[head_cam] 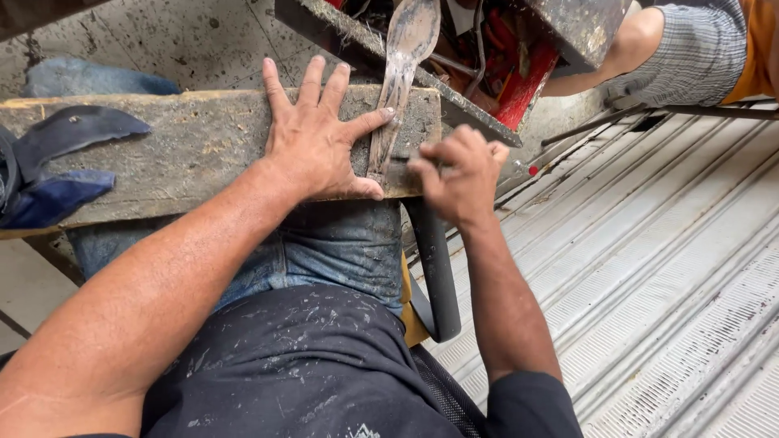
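A wooden plank lies across the person's lap; on its three-o'clock end rests a long worn strip, running toward twelve; the left hand lies flat at the strip's nine o'clock, the right hand at its four o'clock; rubber scraps sit at the plank's nine-o'clock end.

one wooden plank, one worn strip, two hands

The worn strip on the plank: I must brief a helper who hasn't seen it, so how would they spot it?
Find the rough grey wooden plank across the person's lap. Beside the flat left hand, the long, narrow, dirt-caked strip crosses its right end, its near end pinched by the right hand.
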